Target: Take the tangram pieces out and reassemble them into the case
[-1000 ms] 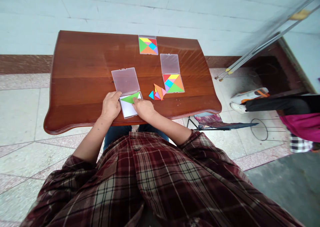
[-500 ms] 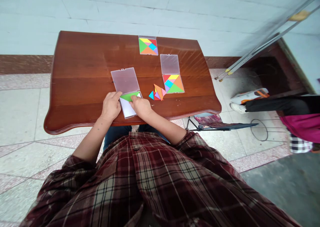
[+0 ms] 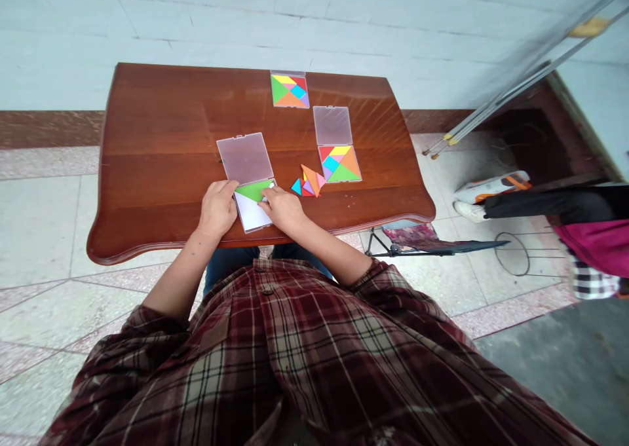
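An open clear plastic tangram box lies near the table's front edge, its lid (image 3: 244, 156) folded back and its white base (image 3: 251, 217) facing me. One large green triangle (image 3: 253, 190) lies in the upper part of the base. My left hand (image 3: 217, 207) is closed at the box's left edge, fingertips by the triangle's left corner. Bent over the right side is my right hand (image 3: 284, 209), thumb and forefinger close together near the triangle's right end; what they pinch, if anything, is hidden. Just right lie loose tangram pieces: a blue triangle (image 3: 296, 186), an orange triangle (image 3: 310, 179) and several others.
Two filled tangram boxes lie on the brown wooden table (image 3: 162, 131): one at the back (image 3: 284, 92), one to the right (image 3: 348, 164) with its lid open. A folding chair (image 3: 413, 240) stands below the right edge. Crutches (image 3: 506, 99) lean farther right, near a person's leg (image 3: 535, 204).
My right fingers have drawn back a little from the green triangle toward the box's right side, showing more of it. My left hand stays at the left edge.
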Tool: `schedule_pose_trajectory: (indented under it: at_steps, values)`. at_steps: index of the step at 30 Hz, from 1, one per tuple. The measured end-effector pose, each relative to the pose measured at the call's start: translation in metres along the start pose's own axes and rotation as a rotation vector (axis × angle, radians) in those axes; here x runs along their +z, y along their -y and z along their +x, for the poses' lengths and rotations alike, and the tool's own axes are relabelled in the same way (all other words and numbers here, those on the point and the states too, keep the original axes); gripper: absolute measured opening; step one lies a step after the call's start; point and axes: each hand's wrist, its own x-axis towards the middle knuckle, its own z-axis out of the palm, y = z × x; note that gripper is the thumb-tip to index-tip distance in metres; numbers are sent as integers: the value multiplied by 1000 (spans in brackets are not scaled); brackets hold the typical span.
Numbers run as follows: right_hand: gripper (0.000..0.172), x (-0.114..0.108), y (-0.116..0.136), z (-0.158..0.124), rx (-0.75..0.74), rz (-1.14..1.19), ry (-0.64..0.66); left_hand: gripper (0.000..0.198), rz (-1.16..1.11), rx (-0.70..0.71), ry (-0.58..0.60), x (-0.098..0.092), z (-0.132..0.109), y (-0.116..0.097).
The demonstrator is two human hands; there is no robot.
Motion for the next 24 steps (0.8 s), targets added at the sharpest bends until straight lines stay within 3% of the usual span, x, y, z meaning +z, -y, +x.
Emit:
schedule_pose_trajectory:
  at_steps: [24]
  values:
    - [30,7,1,6,-22,-22,-32,41,8,9,-16,-2,0,2]
